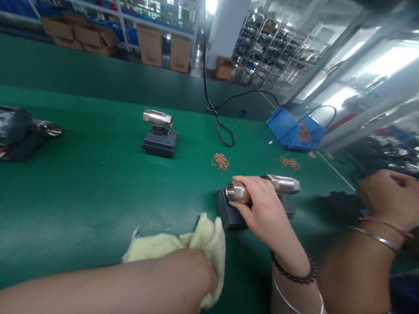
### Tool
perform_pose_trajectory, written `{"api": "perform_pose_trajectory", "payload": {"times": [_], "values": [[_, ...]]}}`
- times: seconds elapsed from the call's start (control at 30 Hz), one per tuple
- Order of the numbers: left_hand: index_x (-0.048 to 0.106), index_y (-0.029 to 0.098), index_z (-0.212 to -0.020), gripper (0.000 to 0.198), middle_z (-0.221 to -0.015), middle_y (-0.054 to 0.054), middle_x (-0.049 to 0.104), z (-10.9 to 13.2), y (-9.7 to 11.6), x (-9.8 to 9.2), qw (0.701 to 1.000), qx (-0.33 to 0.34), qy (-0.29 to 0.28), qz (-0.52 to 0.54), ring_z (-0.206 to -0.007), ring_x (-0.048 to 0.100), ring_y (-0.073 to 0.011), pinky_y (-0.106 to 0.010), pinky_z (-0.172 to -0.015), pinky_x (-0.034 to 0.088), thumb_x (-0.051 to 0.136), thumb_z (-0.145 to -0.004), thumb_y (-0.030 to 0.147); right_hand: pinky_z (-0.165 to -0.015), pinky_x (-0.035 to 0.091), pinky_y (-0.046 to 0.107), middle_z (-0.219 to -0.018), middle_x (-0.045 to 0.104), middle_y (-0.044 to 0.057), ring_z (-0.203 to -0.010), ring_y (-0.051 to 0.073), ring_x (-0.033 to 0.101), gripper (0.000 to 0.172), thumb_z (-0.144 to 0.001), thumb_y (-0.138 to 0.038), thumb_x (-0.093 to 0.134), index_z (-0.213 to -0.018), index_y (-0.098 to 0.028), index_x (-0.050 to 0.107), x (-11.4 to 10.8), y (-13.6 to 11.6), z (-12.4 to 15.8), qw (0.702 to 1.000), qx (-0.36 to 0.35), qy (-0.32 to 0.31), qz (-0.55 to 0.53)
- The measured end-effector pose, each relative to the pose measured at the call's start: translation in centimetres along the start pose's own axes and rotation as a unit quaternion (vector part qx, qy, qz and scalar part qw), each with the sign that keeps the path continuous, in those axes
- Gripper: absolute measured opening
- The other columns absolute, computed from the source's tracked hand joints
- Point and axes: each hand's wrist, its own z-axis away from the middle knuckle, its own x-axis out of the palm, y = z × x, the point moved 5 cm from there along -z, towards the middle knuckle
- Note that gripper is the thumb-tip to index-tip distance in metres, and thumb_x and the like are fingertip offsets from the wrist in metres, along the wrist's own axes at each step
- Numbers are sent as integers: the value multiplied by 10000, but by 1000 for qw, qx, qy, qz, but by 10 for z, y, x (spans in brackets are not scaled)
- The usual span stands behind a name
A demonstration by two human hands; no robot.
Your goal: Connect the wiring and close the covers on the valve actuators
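My right hand (262, 208), with a dark bead bracelet and a silver bangle at the wrist, grips the silver metal valve body (284, 183) mounted on a dark grey actuator box (229, 214) on the green bench. The valve's threaded end (231, 191) sticks out to the left of my fingers. My left hand (193, 274) presses down on a pale yellow cloth (183, 242) lying just left of the box. A second identical valve on its grey box (160, 136) stands alone farther back on the left.
Another person's hand (389, 194) and forearm with bangles reach in at the right. Two small piles of brass parts (221, 161) (289, 162) lie mid-bench, a blue bin (288, 127) holds more, and a black cable (222, 131) loops nearby. A dark device (19, 133) sits far left.
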Motion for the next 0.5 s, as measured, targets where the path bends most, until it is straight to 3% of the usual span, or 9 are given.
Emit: {"api": "perform_pose_trajectory", "payload": {"times": [0.03,0.07,0.13,0.2,0.27,0.33,0.4,0.43,0.5], "values": [[627,223,-629,142,-591,11,674,12,-2,-3,999,-12,-39,13,-524,602,-166,-226,-457,398,646,-611,83,-913,435,481,-1093,620,103,-1013,297,533,338,-823,-104,592,-1145,-177,516,0,0,0,1000,-2,0,-2],[624,225,-632,144,-599,12,679,23,-9,-13,998,-43,-37,19,-526,602,-162,-223,-451,380,608,-645,83,-913,438,480,-1098,620,104,-1017,295,531,352,-816,-98,602,-1150,-172,516,1,0,0,1000,-3,0,-4],[598,217,-626,186,-629,12,682,44,-31,-50,989,-130,76,8,-568,612,-152,-221,-491,395,508,-689,67,-910,446,480,-1097,622,104,-1017,292,530,373,-806,-83,611,-1157,-164,515,1,0,0,1000,-7,7,-12],[570,216,-614,193,-598,20,640,71,-55,-95,947,-220,230,-36,-562,590,-147,-224,-520,416,448,-691,88,-903,456,480,-1092,626,102,-1016,289,535,386,-802,-70,607,-1164,-164,514,2,0,0,999,-14,18,-23],[570,227,-633,148,-597,11,598,105,-76,-142,848,-336,384,-141,-586,578,-192,-279,-558,444,444,-688,172,-898,465,486,-1097,628,98,-1014,287,543,391,-803,-64,594,-1168,-177,513,3,1,1,999,-19,28,-35],[573,225,-754,175,-744,-43,600,134,-89,-182,752,-394,484,-213,-765,602,-291,-425,-703,482,398,-740,234,-890,477,494,-1104,628,94,-1011,286,554,397,-803,-63,577,-1172,-194,512,6,3,1,998,-22,34,-47],[568,215,-927,249,-966,-107,583,150,-100,-212,693,-394,554,-240,-1023,553,-381,-563,-865,431,354,-808,257,-889,485,502,-1108,630,92,-1014,287,563,412,-794,-58,573,-1175,-203,512,8,4,1,997,-22,39,-57],[557,211,-1020,282,-1081,-130,557,151,-105,-223,685,-378,575,-238,-1146,488,-403,-601,-946,375,352,-831,255,-893,487,505,-1109,632,92,-1019,288,567,418,-789,-55,574,-1175,-205,513,8,4,0,997,-23,42,-61],[503,194,-1192,371,-1278,-148,480,137,-113,-230,704,-337,585,-220,-1319,323,-408,-633,-1079,210,396,-838,227,-902,489,511,-1114,635,94,-1029,292,574,426,-779,-49,574,-1170,-208,517,7,3,0,996,-24,49,-67]]}}
